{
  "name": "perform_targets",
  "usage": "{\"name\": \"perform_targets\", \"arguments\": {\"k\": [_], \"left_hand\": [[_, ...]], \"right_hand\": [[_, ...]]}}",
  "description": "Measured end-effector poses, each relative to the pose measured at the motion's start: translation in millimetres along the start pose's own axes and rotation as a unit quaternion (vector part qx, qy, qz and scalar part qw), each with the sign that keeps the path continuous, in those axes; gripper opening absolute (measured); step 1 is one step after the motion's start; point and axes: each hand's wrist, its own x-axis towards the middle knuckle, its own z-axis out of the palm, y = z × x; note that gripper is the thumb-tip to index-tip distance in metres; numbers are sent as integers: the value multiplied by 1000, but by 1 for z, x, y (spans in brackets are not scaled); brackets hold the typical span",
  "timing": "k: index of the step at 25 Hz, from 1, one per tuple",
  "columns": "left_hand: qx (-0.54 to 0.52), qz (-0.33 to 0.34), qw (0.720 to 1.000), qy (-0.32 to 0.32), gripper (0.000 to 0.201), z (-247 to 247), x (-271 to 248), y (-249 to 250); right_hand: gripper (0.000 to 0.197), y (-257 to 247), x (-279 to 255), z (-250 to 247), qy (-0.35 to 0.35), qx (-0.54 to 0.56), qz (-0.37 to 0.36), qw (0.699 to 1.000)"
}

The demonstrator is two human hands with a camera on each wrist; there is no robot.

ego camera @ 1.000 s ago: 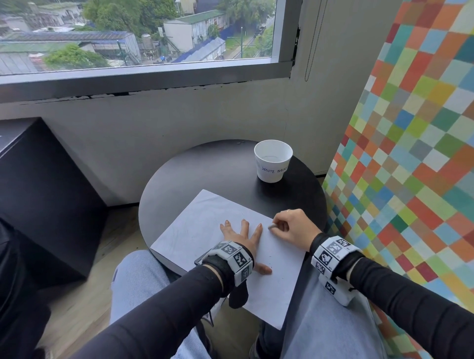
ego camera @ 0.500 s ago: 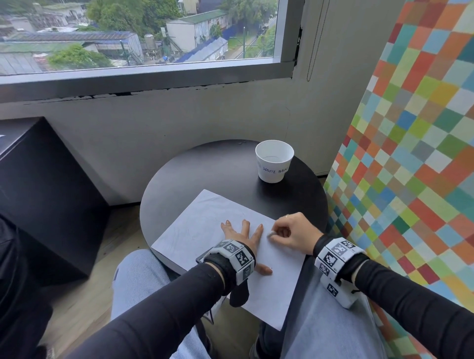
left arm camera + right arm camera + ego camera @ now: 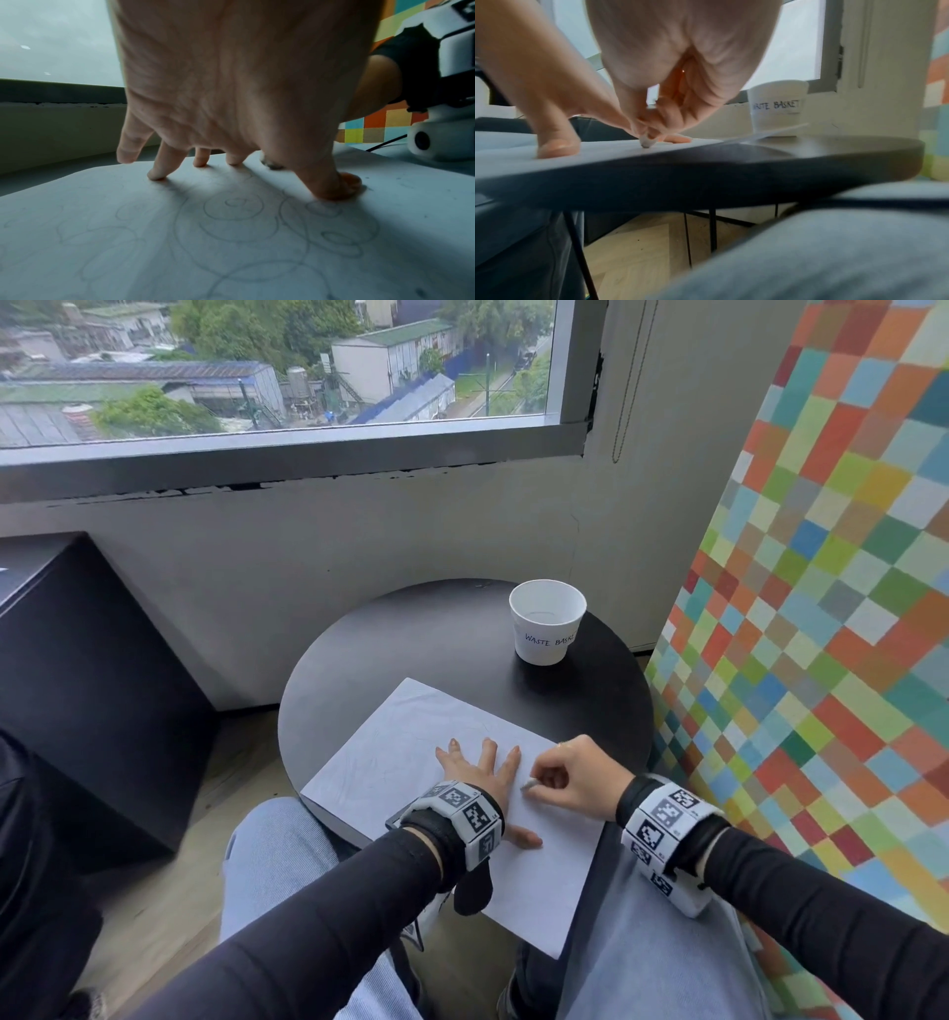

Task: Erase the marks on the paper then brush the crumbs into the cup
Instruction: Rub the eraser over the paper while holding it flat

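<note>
A white sheet of paper [image 3: 411, 762] with faint pencil circles [image 3: 231, 213] lies on the round black table [image 3: 411, 634], its near corner hanging over the edge. My left hand [image 3: 477, 767] lies flat on the paper, fingers spread and pressing it down. My right hand [image 3: 560, 778] pinches a small white eraser [image 3: 529, 784] whose tip touches the paper just right of the left hand; the eraser [image 3: 646, 142] also shows in the right wrist view. A white paper cup [image 3: 547, 621] labelled in handwriting stands at the table's far right.
A colourful checkered wall [image 3: 821, 608] stands close on the right. A black cabinet [image 3: 87, 685] sits to the left. A window [image 3: 282, 367] and a grey wall lie behind the table. My knees in light jeans [image 3: 642, 968] are under the table's near edge.
My right hand with the eraser has slid a little left and nearer to me along the paper, toward the left hand. The left hand has stayed flat in place.
</note>
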Motion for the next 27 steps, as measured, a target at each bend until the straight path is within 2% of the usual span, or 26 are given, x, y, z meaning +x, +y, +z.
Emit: {"name": "perform_targets", "arguments": {"k": [3,6,10,13,17,19,21,23,25,27], "left_hand": [[-7,-5,1000,3,124,3,-1,-1],[-1,-10,1000,0,127,2,-1,0],[4,-16,1000,0,129,3,-1,0],[1,-12,1000,-3,130,3,-1,0],[-19,0,1000,-15,140,-1,-1,-5],[-7,15,1000,-19,146,-4,0,-9],[7,24,999,-22,148,-4,2,-10],[14,23,999,-20,149,-4,2,-13],[14,28,999,-10,148,-2,3,-14],[11,33,999,2,148,0,5,-16]], "right_hand": [[14,0,1,-1,27,-12,16,999],[14,-5,0,3,-7,-9,-11,1000],[16,-4,3,-3,30,-29,20,999],[15,-10,-2,5,-13,-9,-16,1000],[17,-3,7,1,44,-36,32,998],[16,-8,6,3,31,-28,7,999],[16,-12,-3,6,-13,-7,-31,999],[16,-8,-4,4,-31,-5,-36,999],[15,-5,3,1,4,-7,-15,1000],[13,-7,5,4,23,-10,-24,999]]}}
